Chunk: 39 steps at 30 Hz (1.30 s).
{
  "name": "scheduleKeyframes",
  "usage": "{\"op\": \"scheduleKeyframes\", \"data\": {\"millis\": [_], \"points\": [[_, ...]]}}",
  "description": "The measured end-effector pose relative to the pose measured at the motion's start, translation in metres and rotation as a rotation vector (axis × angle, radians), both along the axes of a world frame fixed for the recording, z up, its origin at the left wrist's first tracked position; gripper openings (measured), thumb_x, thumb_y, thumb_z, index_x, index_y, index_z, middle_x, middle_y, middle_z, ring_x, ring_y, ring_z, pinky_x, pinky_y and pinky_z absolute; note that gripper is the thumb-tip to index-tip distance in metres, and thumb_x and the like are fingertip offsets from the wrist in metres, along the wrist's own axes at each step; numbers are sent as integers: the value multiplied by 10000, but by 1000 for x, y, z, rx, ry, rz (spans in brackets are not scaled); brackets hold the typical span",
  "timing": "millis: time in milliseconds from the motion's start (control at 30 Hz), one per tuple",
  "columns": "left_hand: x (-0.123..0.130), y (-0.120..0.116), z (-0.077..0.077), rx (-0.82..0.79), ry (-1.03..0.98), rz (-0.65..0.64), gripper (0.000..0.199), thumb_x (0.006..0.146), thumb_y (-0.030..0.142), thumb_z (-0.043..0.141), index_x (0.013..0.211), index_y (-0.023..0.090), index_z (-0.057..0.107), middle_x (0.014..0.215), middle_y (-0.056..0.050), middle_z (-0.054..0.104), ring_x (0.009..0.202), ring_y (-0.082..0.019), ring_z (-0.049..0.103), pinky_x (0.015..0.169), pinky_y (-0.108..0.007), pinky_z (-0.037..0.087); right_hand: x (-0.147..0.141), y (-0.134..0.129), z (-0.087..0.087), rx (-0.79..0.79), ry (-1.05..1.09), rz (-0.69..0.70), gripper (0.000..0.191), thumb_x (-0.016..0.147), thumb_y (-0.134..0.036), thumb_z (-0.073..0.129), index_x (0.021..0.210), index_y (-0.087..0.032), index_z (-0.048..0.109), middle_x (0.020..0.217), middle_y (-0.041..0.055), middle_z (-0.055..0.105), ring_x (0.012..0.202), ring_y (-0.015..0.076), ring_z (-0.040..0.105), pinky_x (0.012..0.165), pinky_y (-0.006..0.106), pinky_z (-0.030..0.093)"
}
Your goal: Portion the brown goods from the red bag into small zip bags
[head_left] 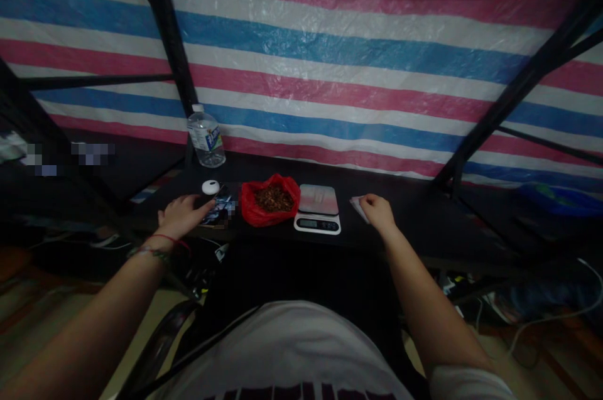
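On the dark table, a red plastic bag (249,209) lies open with small brown pieces (274,198) inside. Right beside it is a white kitchen scale (318,200) with a flat metal plate and a small display along its front. My right hand (377,211) is closed on a thin whitish packet (360,209), to the right of the scale. At the left, my left hand (183,216) rests with its fingers apart, its thumb touching a dark printed item (220,210). Just beyond that hand sits a small white case (210,187).
A clear plastic bottle (207,139) with a white cap stands at the back left. Black metal frame posts rise on both sides, before a striped plastic sheet (306,67). Something blue (565,199) lies at the far right. Cables hang below the table (414,233).
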State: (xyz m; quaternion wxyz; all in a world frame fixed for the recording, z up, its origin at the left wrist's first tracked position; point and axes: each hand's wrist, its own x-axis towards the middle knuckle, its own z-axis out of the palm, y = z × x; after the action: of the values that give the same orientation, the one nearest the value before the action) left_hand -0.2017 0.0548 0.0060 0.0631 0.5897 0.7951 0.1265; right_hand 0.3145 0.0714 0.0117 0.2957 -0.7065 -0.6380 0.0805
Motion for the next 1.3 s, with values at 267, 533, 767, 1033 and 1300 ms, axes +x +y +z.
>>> {"op": "scheduleKeyframes", "data": {"millis": [267, 533, 767, 1033, 1300], "points": [[-6, -9, -17, -148, -79, 15, 973, 707, 806, 374, 1466, 198, 346, 1573, -176, 146, 1419, -464, 52, 1074, -681, 122, -8, -2, 1, -32, -177, -1, 333, 868, -407, 455, 844, -193, 709, 772, 74, 687, 687, 177, 607, 576, 246, 351], [-7, -8, -14, -174, -91, 29, 1001, 657, 811, 452, 1459, 220, 356, 1569, -167, 174, 1411, -484, 60, 1070, -680, 142, -6, -2, 0, -27, -222, 7, 327, 874, -404, 471, 868, -192, 720, 824, 92, 707, 743, 197, 634, 592, 249, 369], [-6, -12, -11, -180, -103, 46, 1006, 666, 834, 417, 1478, 251, 303, 1577, -150, 157, 1408, -498, 14, 1047, -713, 132, -6, -2, 0, -33, -171, 13, 325, 870, -405, 477, 867, -189, 720, 822, 96, 708, 761, 202, 638, 612, 252, 388], [-6, -9, -16, -138, -103, 62, 1026, 660, 853, 404, 1490, 266, 267, 1579, -184, 100, 1412, -487, -20, 1042, -731, 99, -9, 1, -5, -39, -142, 39, 317, 879, -408, 479, 871, -195, 713, 865, 90, 717, 795, 199, 656, 662, 253, 428], [-2, -8, -14, -59, -103, 66, 978, 695, 825, 409, 1474, 247, 288, 1565, -178, 169, 1403, -509, 40, 1031, -727, 153, -11, 1, -4, -40, -164, 46, 301, 868, -398, 476, 837, -208, 708, 814, 82, 710, 778, 208, 650, 654, 261, 422]]}}
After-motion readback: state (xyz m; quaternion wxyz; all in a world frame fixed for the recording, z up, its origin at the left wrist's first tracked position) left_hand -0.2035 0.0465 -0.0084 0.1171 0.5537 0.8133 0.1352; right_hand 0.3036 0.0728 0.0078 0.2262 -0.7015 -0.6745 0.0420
